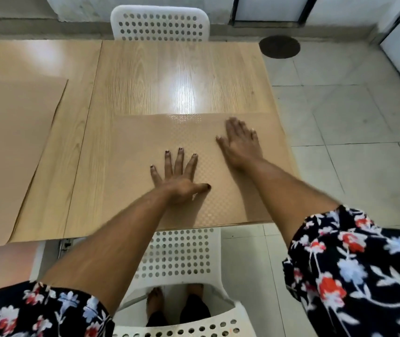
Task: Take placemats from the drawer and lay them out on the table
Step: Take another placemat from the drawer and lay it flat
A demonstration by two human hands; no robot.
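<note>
A tan, dimpled placemat [143, 152] lies flat on the near right part of the light wooden table [169, 76]. My left hand [177, 176] rests on the placemat's middle, palm down, fingers spread. My right hand [240, 142] lies flat on it further right and further back, fingers apart. Neither hand holds anything. A second tan placemat [9, 147] lies on the table at the left, its near edge over the table's front edge. No drawer is in view.
A white perforated chair [182, 254] stands tucked at the near table edge below my arms. Another white chair [160, 23] stands at the far side. Tiled floor [352, 147] runs along the right, with a dark round patch [279, 46] near the far corner.
</note>
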